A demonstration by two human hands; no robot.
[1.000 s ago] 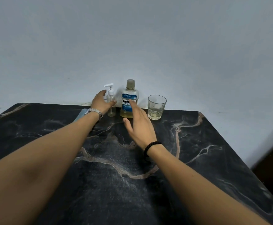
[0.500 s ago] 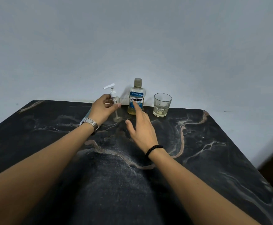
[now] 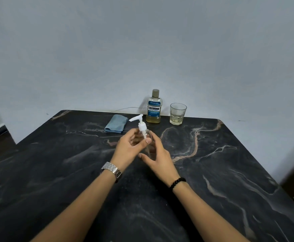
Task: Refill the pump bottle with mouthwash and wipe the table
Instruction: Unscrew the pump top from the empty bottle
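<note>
Head view, mid-worktop: the clear pump bottle stands slightly tilted between both hands, well forward of the other things.
Left hand: the left hand, a metal watch on its wrist, wraps the bottle's body from the left, thumb across the front, holding it.
Right hand: the right hand, a bead bracelet on its wrist, cups the bottle's lower right side with fingers loosely curled; whether it grips firmly or only steadies, I cannot tell.
Pump head: the white pump head is seated on the neck, nozzle pointing left.
Back edge of worktop: the mouthwash bottle stands capped beside a glass holding a little pale liquid; a folded blue cloth lies to their left.
Worktop: the dark marbled worktop shows pale dusty smears.
Step in hand: judged as the opening stage, with the pump bottle positioned for unscrewing.
Next move: likely one hand fixes the body while the other twists the collar off; the dip tube needs lifting out straight.
</note>
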